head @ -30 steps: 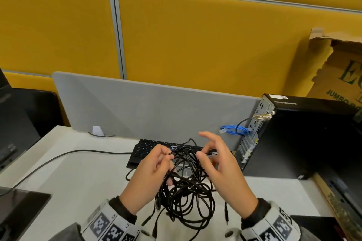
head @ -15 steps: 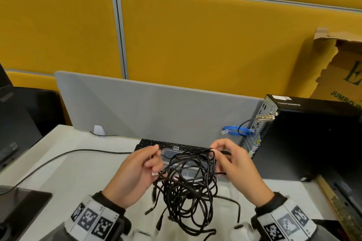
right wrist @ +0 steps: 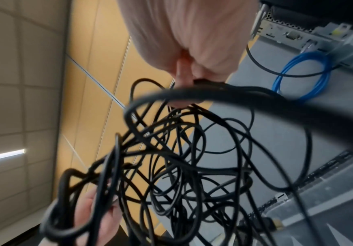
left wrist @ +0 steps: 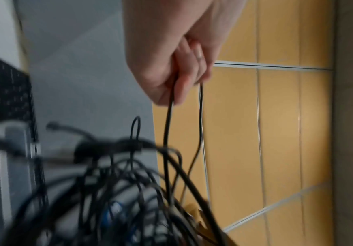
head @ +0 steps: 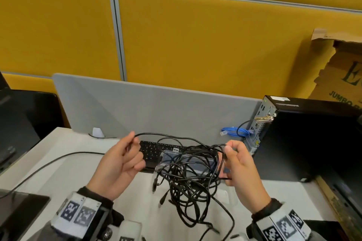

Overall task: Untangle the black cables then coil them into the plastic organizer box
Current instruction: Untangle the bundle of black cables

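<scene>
White desk (head: 58, 164), grey divider screen (head: 156, 111) at the back edge, yellow panel wall (head: 195, 35) behind. Clear plastic organizer box (head: 195, 159) sits on the desk in front of the black keyboard (head: 150, 149), partly hidden by the cable mass; can't tell what's inside. Tangle of black cables (head: 188, 178) hangs in the air between both hands, over the box, loose ends dangling toward the desk. Left hand (head: 117, 166): grip pinching one strand, lifted up and left out of the tangle. Right hand (head: 241, 170): grip clenched on several loops at the tangle's right side. PC tower (head: 305, 139) at right, blue cable (head: 235, 133) coiled at its rear panel. Torn cardboard box (head: 340, 68) behind the tower. Dark monitor (head: 17, 123) far left, separate black cord (head: 49, 164) running across the desk.
</scene>
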Tool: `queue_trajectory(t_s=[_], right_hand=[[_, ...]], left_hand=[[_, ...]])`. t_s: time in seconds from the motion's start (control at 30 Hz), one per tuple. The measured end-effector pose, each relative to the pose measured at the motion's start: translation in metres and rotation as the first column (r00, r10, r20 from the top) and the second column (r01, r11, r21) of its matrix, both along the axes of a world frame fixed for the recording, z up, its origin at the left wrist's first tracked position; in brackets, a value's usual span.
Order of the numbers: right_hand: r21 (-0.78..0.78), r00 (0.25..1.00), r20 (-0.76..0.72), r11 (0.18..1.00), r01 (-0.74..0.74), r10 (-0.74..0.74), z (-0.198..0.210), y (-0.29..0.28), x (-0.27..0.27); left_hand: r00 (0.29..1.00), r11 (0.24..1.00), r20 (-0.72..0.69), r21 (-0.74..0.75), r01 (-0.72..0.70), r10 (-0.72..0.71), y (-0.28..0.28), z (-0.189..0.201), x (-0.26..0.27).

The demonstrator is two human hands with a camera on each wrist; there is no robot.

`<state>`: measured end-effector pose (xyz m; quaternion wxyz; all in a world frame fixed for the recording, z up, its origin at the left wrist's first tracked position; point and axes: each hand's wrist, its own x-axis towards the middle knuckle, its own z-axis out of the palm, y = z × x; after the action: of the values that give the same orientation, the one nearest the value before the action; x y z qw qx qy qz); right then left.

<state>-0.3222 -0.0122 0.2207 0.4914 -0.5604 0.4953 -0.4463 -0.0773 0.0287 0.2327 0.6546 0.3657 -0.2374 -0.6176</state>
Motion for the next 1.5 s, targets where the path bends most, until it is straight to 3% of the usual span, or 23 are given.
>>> queue_trajectory(t_s=[0.1, 0.17, 0.23, 0.3, 0.33, 0.37, 0.4, 0.43, 0.53, 0.57, 0.63, 0.73, 0.8, 0.83, 0.87, 0.93, 0.97, 1.03, 1.1, 1.3, 1.37, 1.43, 1.5], right_hand=[[-0.069, 0.993, -0.035, 0.991, -0.118, 0.115, 0.004, 0.003, 0.002], [-0.113, 0.970, -0.125, 0.968, -0.223, 0.209, 0.006, 0.006, 0.005], [-0.147, 0.943, -0.216, 0.946, -0.290, 0.255, 0.005, 0.009, 0.011], [-0.162, 0.933, -0.245, 0.937, -0.309, 0.265, 0.004, 0.011, 0.018], [-0.165, 0.933, -0.244, 0.937, -0.307, 0.263, 0.005, 0.010, 0.020], [-0.163, 0.936, -0.237, 0.939, -0.302, 0.260, 0.006, 0.010, 0.021], [-0.154, 0.938, -0.234, 0.942, -0.297, 0.257, 0.006, 0.008, 0.021], [-0.134, 0.937, -0.237, 0.947, -0.293, 0.256, 0.006, 0.005, 0.018], [-0.025, 0.936, -0.262, 0.968, -0.250, 0.235, -0.007, -0.005, 0.001], [0.012, 0.936, -0.274, 0.974, -0.225, 0.220, -0.013, -0.007, -0.006], [0.063, 0.931, -0.298, 0.977, -0.202, 0.212, -0.023, -0.008, -0.015], [0.064, 0.913, -0.317, 0.966, -0.251, 0.258, -0.025, -0.005, -0.014], [0.021, 0.887, -0.353, 0.951, -0.309, 0.296, -0.020, -0.002, -0.008], [0.004, 0.872, -0.374, 0.941, -0.340, 0.316, -0.017, -0.001, -0.005], [-0.006, 0.855, -0.394, 0.929, -0.369, 0.337, -0.015, 0.001, -0.001], [-0.007, 0.828, -0.414, 0.908, -0.419, 0.379, -0.012, 0.005, 0.006], [-0.006, 0.820, -0.414, 0.899, -0.438, 0.396, -0.010, 0.007, 0.010], [-0.013, 0.821, -0.395, 0.891, -0.455, 0.413, -0.007, 0.010, 0.016], [-0.029, 0.841, -0.359, 0.896, -0.444, 0.405, -0.004, 0.010, 0.020], [-0.104, 0.860, -0.375, 0.906, -0.409, 0.345, 0.001, 0.006, 0.010], [-0.109, 0.840, -0.424, 0.901, -0.419, 0.339, -0.004, 0.004, 0.004], [-0.109, 0.795, -0.520, 0.899, -0.425, 0.313, -0.011, 0.003, -0.002], [-0.089, 0.676, -0.686, 0.891, -0.446, 0.270, -0.016, 0.001, -0.008]], left_hand=[[0.857, 0.994, 0.503, 0.053, 0.098, -0.112, -0.002, 0.003, 0.005], [0.699, 0.961, 0.663, 0.134, 0.242, -0.268, -0.004, 0.009, 0.010], [0.471, 0.912, 0.799, 0.223, 0.345, -0.374, -0.006, 0.014, 0.005], [0.141, 0.893, 0.941, 0.233, 0.385, -0.306, -0.007, 0.014, -0.009], [0.034, 0.897, 0.975, 0.186, 0.400, -0.218, -0.008, 0.010, -0.016], [0.003, 0.907, 0.991, 0.119, 0.403, -0.131, -0.009, 0.008, -0.021], [0.043, 0.921, 0.997, 0.046, 0.387, -0.068, -0.009, 0.007, -0.023], [0.157, 0.938, 0.987, -0.034, 0.345, -0.022, -0.009, 0.009, -0.023], [0.728, 0.976, 0.678, -0.209, 0.056, 0.104, -0.011, 0.014, -0.004], [0.849, 0.974, 0.508, -0.226, -0.032, 0.146, -0.012, 0.016, 0.006], [0.925, 0.966, 0.322, -0.222, -0.131, 0.200, -0.013, 0.019, 0.025], [0.912, 0.968, 0.328, -0.129, -0.214, 0.246, -0.014, 0.018, 0.036], [0.769, 0.968, 0.592, -0.089, -0.236, 0.241, -0.017, 0.016, 0.036], [0.600, 0.971, 0.773, -0.083, -0.226, 0.206, -0.017, 0.016, 0.034], [0.363, 0.979, 0.921, -0.079, -0.188, 0.144, -0.016, 0.014, 0.032], [-0.136, 0.999, 0.990, -0.037, 0.000, 0.037, -0.015, 0.009, 0.022], [-0.287, 0.993, 0.957, 0.000, 0.116, 0.034, -0.015, 0.005, 0.013], [-0.380, 0.944, 0.925, 0.141, 0.299, -0.018, -0.015, -0.006, -0.011], [-0.326, 0.873, 0.938, 0.254, 0.417, -0.118, -0.011, -0.019, -0.032], [0.052, 0.904, 0.999, -0.010, 0.427, -0.014, -0.005, -0.011, -0.037], [0.199, 0.891, 0.973, 0.012, 0.454, -0.114, -0.005, 0.001, -0.030], [0.525, 0.910, 0.804, 0.046, 0.412, -0.278, -0.002, 0.013, -0.019], [0.829, 0.963, 0.503, 0.023, 0.269, -0.243, -0.003, 0.026, -0.001]])
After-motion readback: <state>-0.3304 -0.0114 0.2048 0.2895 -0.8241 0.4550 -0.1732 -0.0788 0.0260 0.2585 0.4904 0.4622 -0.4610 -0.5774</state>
